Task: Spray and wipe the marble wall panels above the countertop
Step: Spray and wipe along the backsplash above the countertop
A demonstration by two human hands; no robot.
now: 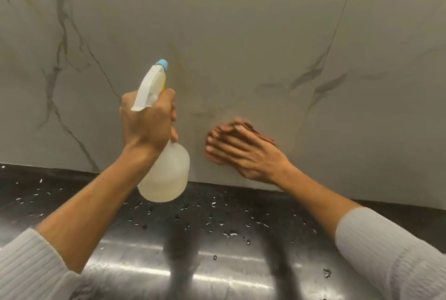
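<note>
— Where is the head camera looking from?
— It is sitting above the countertop's (241,275) near edge, facing forward and down, close to the marble wall (241,22) rising behind the far edge.
— Any second view?
— Only this one.

1. The light is soft and a little dim, with a warm tone.
2. Bright glare streaks lie on the worktop (217,273), below both grips.
3. The right hand (243,152) is motion-blurred.
4. The edges bend outward.
</note>
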